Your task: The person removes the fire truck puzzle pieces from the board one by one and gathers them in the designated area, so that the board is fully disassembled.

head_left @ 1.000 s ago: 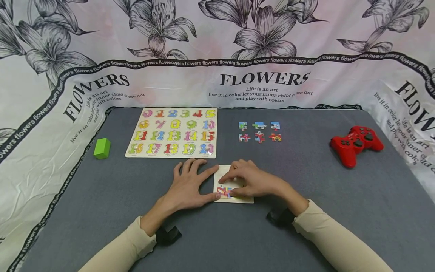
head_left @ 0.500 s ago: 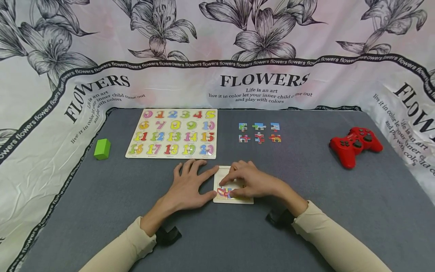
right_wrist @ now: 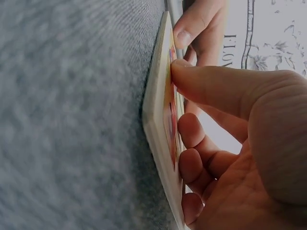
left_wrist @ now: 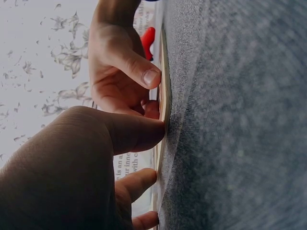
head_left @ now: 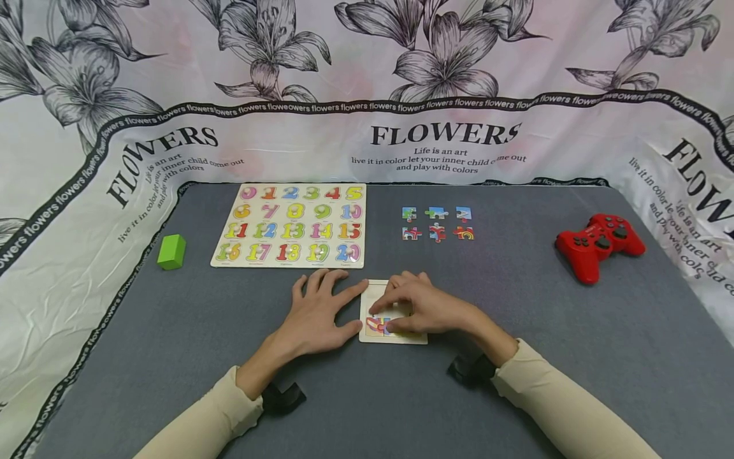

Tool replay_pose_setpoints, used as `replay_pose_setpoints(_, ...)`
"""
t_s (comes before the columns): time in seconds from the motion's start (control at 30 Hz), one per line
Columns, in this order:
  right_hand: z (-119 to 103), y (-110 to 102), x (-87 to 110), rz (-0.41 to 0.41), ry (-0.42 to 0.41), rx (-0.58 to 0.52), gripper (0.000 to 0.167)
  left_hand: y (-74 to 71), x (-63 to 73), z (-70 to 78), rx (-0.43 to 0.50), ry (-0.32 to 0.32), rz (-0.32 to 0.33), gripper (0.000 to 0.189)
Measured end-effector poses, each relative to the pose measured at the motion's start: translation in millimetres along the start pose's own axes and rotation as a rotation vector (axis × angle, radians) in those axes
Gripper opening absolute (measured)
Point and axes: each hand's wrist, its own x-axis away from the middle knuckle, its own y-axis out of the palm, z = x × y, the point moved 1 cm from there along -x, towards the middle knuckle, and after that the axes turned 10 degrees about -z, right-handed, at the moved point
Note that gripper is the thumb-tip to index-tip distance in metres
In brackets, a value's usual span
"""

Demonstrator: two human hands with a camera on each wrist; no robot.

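Observation:
A small pale wooden puzzle tray (head_left: 375, 290) lies flat in front of me. Colourful jigsaw pieces (head_left: 375, 327) sit in its near left part. My left hand (head_left: 314, 322) is spread at the tray's left side, with thumb and index fingertips touching its edge. Over the tray, my right hand (head_left: 423, 309) has thumb and index finger at either side of a piece, pinching it down on the board; its other fingers are curled. In the right wrist view the right thumb (right_wrist: 211, 86) touches the picture surface. The right hand hides the tray's right part.
Several loose jigsaw pieces (head_left: 438, 223) lie in two rows behind the tray. A number board (head_left: 215, 262) stands flat at back left, beside a green block (head_left: 171, 252). A red game controller (head_left: 599, 247) lies at right. Flowered cloth (head_left: 321, 143) rises behind the grey table (head_left: 367, 408).
My left thumb has drawn back slightly to the left, from over the tray's corner to its edge. The right hand stays nearly still on the piece.

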Motion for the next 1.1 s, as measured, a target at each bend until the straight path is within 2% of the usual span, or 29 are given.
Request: replay_pose_setpoints(1.1, -2.8, 3.5, -1.7, 0.026, 0.027, -0.053, 0.033, -0.6, -0.4, 1.8, -0.011, -0.006, 0.016, 0.065)
